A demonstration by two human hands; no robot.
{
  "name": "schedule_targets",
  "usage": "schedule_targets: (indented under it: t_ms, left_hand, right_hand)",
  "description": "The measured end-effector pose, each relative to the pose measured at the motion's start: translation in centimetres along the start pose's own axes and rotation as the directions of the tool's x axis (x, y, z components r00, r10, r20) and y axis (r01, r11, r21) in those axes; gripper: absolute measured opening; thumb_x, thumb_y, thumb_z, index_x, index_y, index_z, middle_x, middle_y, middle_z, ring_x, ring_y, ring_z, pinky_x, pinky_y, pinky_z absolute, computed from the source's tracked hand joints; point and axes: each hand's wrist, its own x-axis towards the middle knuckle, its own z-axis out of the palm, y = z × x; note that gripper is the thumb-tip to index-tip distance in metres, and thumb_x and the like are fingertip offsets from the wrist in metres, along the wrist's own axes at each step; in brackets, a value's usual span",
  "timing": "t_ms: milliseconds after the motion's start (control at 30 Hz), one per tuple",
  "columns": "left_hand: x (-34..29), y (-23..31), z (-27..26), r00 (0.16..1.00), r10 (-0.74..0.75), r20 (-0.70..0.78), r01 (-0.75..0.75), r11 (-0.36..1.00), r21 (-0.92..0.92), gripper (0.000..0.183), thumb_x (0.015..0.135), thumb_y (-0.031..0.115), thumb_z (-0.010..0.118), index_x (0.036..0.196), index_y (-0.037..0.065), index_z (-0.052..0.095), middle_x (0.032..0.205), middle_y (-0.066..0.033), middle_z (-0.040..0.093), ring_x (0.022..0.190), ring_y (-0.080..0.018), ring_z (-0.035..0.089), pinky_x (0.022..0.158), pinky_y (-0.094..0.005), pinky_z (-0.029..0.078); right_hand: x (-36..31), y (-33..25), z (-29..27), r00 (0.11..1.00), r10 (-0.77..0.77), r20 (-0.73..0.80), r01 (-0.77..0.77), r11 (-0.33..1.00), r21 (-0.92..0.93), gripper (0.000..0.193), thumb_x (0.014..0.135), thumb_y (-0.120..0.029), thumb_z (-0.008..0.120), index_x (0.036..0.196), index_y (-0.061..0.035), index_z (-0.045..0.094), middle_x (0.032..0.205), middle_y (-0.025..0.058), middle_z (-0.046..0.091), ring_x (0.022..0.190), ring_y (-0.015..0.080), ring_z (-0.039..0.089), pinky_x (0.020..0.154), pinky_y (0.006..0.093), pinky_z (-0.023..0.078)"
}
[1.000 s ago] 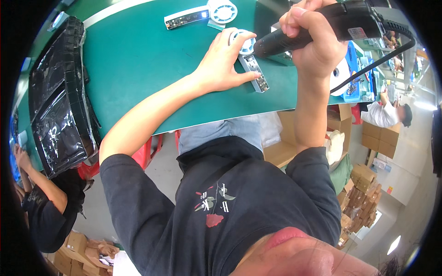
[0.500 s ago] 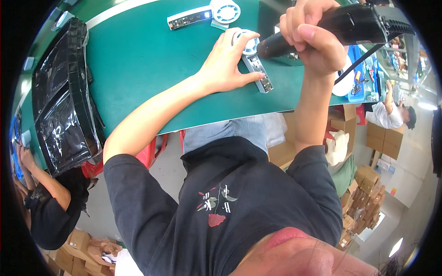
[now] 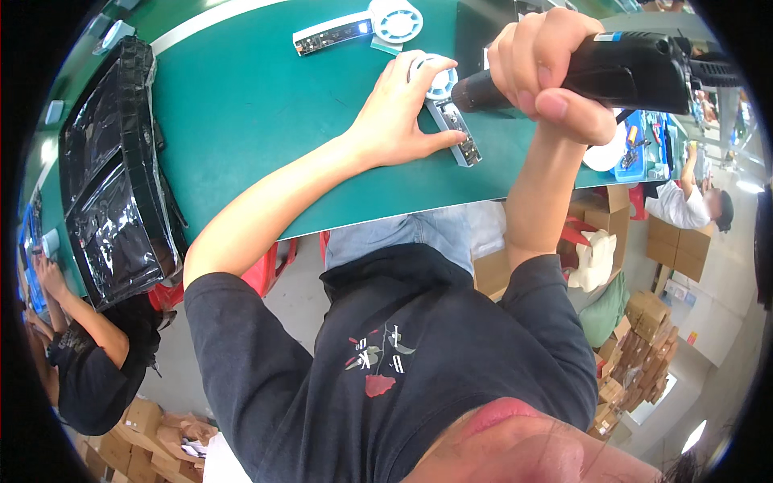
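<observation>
My left hand (image 3: 400,115) lies flat on the green table (image 3: 258,121), its fingers pressing down a small white fan unit with a narrow circuit board handle (image 3: 453,129). My right hand (image 3: 547,68) grips a black electric screwdriver (image 3: 620,72), whose tip points down at the round white head of that unit. A second white fan unit (image 3: 358,26) of the same kind lies farther back on the table, untouched.
A black tray wrapped in shiny plastic (image 3: 109,173) sits at the table's left end. Another person in black (image 3: 80,354) works at the lower left, and a person in white (image 3: 688,201) sits at right. Cardboard boxes (image 3: 644,322) are stacked on the floor.
My right hand with the screwdriver has shifted slightly right and up in view. My left hand still holds the fan unit in the same spot.
</observation>
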Motion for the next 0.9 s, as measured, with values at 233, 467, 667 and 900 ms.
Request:
schedule_targets:
  t_ms: [233,467,667,900]
  left_hand:
    - [0.4,0.6,-0.2,0.999,-0.034,0.029,0.034,0.999,-0.008,0.089,0.078,0.034,0.094,0.148,0.007,0.047,0.137,-0.0200,0.052,0.129,-0.0405,0.052,0.108,-0.0491,0.047]
    - [0.5,0.1,0.0,1.000,0.017,0.000,-0.017,1.000,-0.008,0.087,0.078,0.033,0.094,0.147,0.007,0.047,0.136,-0.0193,0.052,0.130,-0.0394,0.052,0.108,-0.0483,0.047]
    - [0.5,0.3,-0.3,0.999,-0.011,0.042,0.012,1.000,-0.007,0.091,0.079,0.034,0.093,0.151,0.007,0.045,0.143,-0.0215,0.051,0.136,-0.0414,0.050,0.113,-0.0504,0.045]
    - [-0.1,-0.5,0.1,1.000,0.024,0.015,-0.023,0.996,-0.082,0.099,0.077,0.036,0.094,0.155,0.006,0.042,0.143,-0.0254,0.048,0.136,-0.0437,0.046,0.115,-0.0521,0.043]
  right_hand:
    - [-1.2,0.7,1.5,0.975,0.004,-0.221,-0.005,1.000,-0.004,0.025,0.077,0.007,0.082,0.085,0.0007,0.059,0.072,0.0105,0.060,0.059,0.0173,0.057,0.055,0.0318,0.043]
    - [-1.1,0.6,0.6,0.953,0.104,-0.285,-0.106,0.994,0.009,0.030,0.076,0.003,0.088,0.092,0.0036,0.063,0.074,0.0121,0.065,0.064,0.0190,0.063,0.060,0.0308,0.048]
    - [0.4,0.6,-0.1,1.000,-0.013,0.013,0.012,0.995,0.100,0.029,0.074,0.002,0.088,0.073,0.0014,0.059,0.060,0.0098,0.058,0.050,0.0191,0.056,0.048,0.0307,0.043]
    - [-0.1,1.0,2.0,0.952,0.271,-0.140,-0.305,0.867,-0.395,0.029,0.081,-0.007,0.090,0.097,-0.0036,0.066,0.092,0.0050,0.067,0.077,0.0121,0.062,0.066,0.0275,0.048]
